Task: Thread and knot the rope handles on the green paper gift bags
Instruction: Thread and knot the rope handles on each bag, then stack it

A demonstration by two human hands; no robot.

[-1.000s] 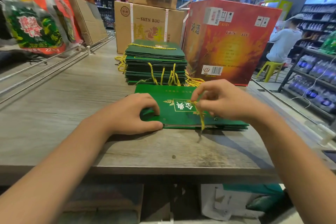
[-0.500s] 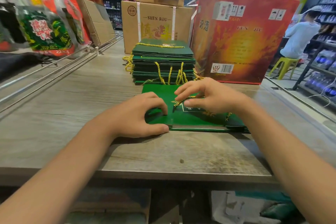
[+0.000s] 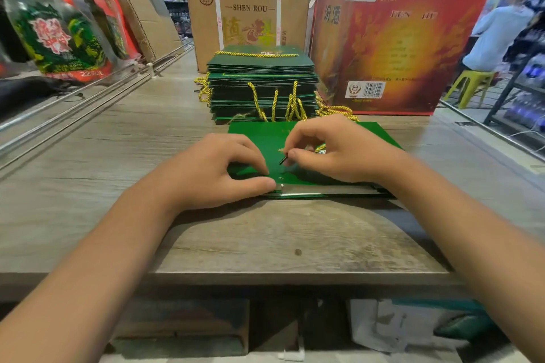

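We list, largest first: wooden counter (image 3: 124, 156); red carton (image 3: 392, 38) and brown Shen Rou carton (image 3: 247, 18) at its far end; stack of finished green gift bags (image 3: 262, 82), yellow rope handles (image 3: 274, 103) hanging; flat green gift bag (image 3: 265, 138) before us. Our left hand (image 3: 212, 171) curls over its near-left corner, gripping the edge. Our right hand (image 3: 339, 150) pinches the dark rope tip (image 3: 283, 160) just above the bag's punched hole (image 3: 280, 177).
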